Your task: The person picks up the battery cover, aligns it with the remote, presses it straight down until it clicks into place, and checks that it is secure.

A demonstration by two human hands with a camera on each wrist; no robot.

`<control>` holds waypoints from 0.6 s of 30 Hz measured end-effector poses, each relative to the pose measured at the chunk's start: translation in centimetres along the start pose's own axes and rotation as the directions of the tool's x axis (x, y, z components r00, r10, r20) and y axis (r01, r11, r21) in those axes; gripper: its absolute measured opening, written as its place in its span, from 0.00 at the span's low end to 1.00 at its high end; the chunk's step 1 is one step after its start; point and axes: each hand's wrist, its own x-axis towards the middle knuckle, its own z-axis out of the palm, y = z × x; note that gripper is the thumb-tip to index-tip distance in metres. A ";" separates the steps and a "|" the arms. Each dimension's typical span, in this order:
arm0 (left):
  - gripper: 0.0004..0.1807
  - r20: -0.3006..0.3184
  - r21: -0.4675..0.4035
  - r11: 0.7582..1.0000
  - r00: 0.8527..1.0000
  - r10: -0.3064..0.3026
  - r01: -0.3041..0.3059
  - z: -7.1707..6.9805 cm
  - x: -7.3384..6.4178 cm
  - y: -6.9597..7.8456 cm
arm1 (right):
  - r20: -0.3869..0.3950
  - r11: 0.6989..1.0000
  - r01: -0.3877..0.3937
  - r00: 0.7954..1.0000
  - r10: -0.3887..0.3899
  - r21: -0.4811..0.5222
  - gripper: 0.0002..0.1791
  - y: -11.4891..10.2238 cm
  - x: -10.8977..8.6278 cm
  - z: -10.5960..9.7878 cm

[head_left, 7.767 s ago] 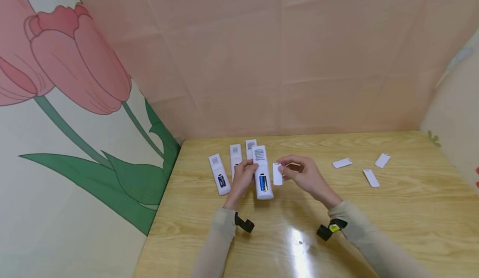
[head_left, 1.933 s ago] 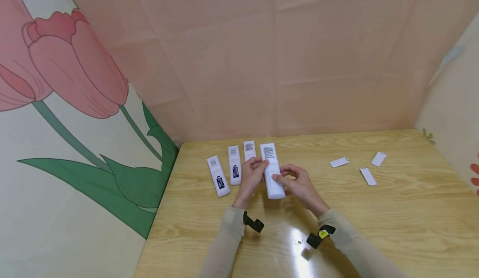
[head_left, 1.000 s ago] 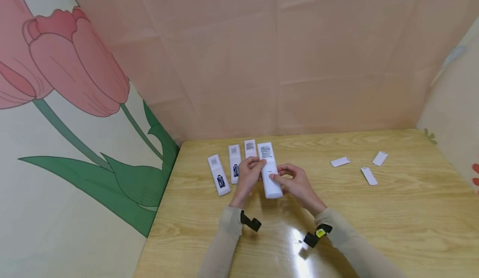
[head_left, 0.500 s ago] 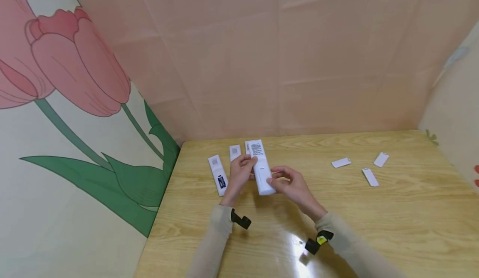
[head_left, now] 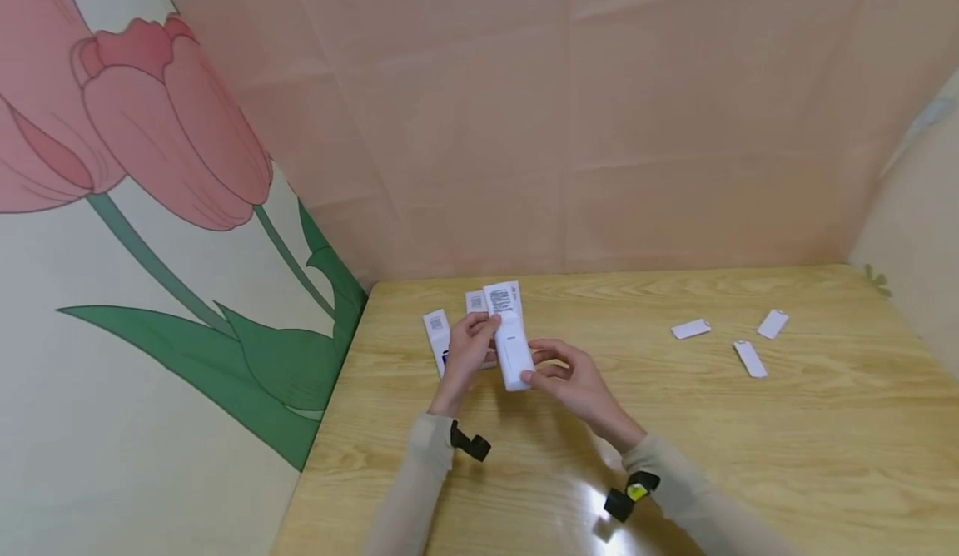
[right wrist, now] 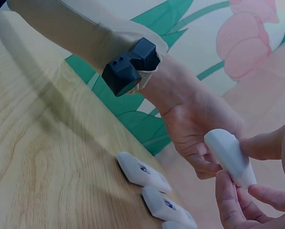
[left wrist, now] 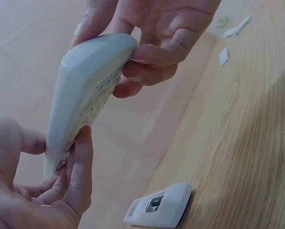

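Note:
Both hands hold a white remote control (head_left: 511, 344) above the table, its back toward the head camera. A battery cover (head_left: 515, 354) lies over its battery compartment. My left hand (head_left: 469, 348) grips the remote's left side with thumb on the back. My right hand (head_left: 577, 381) pinches the lower right edge between thumb and fingers. In the left wrist view the remote (left wrist: 78, 90) is seen from its end, tilted. Left of it on the table lie more white remotes, one (head_left: 437, 335) outermost and another (head_left: 475, 300) partly behind my left hand; batteries show in open compartments (right wrist: 144, 169).
Three loose white battery covers lie on the right of the table (head_left: 839, 423): one cover (head_left: 691, 329), a second (head_left: 772, 324) and a third (head_left: 750, 359). A pink wall covering (head_left: 562, 165) stands behind, and a tulip-printed panel (head_left: 187, 331) borders the left side.
Earlier my right hand held the cover beside the remote, with its batteries exposed; the cover now sits over them. Lately both hands and the remote have shifted left, over the other remotes.

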 end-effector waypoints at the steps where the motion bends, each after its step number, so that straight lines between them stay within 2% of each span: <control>1: 0.20 0.001 0.004 1.000 1.000 -0.001 0.001 -0.2 0.0 0.0 | -0.001 1.000 -0.002 1.000 0.002 0.002 0.30 0.0 0.0 0.1; 11: 0.22 -0.017 0.029 0.999 1.000 -0.013 0.014 -1.6 0.0 0.2 | 0.006 1.000 -0.015 1.000 0.015 -0.019 0.30 -0.4 0.4 1.4; 18: 0.23 -0.022 0.002 1.000 1.000 -0.010 0.010 -3.5 0.0 1.0 | 0.021 1.000 0.010 1.000 -0.010 0.000 0.30 -0.3 1.5 2.8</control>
